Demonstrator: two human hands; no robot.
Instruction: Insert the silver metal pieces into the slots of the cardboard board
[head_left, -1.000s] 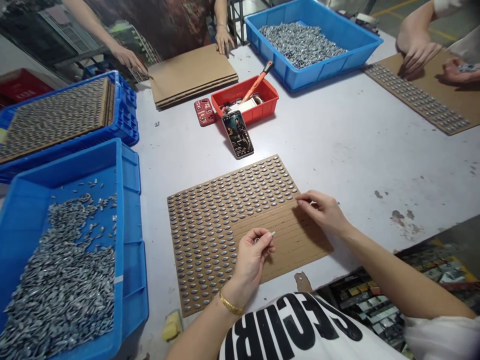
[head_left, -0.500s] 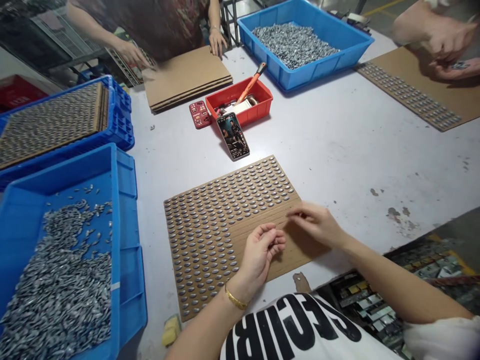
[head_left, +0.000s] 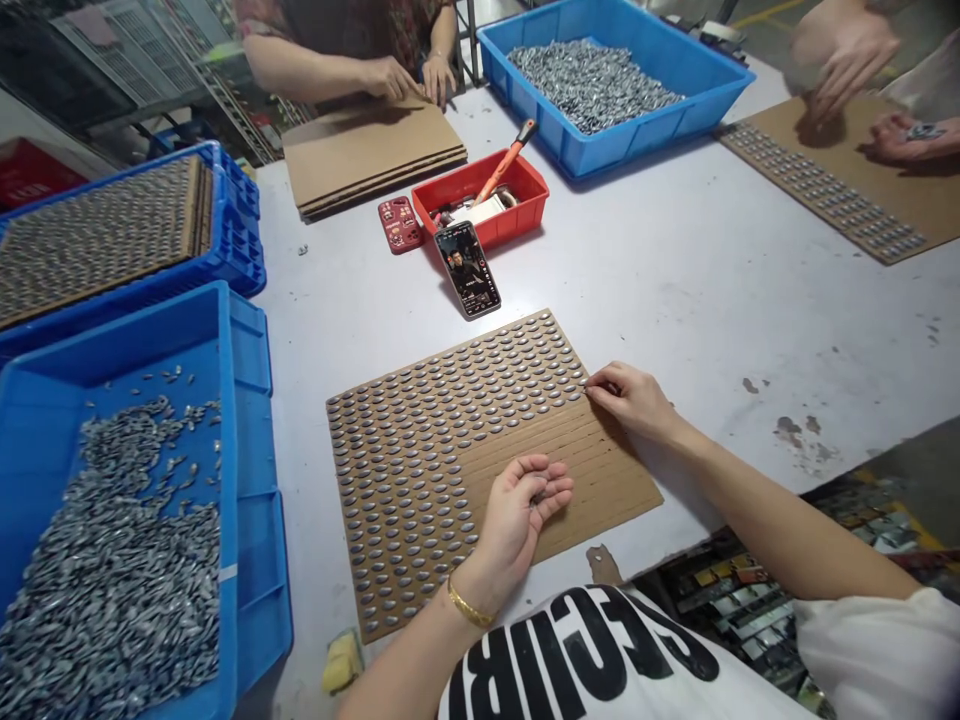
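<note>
Over at the left, a blue tub [head_left: 253, 440] of metal pieces [head_left: 120, 570] is seen; more are laid in rows on a cardboard sheet [head_left: 600, 490]. One is clutched in the curled left hand [head_left: 514, 515] above the sheet, while the row's end is touched by the right hand [head_left: 630, 400], its grip unclear.

left hand [head_left: 514, 520]; palm up, curled; right hand [head_left: 630, 400]; extended forward, pinching
</note>
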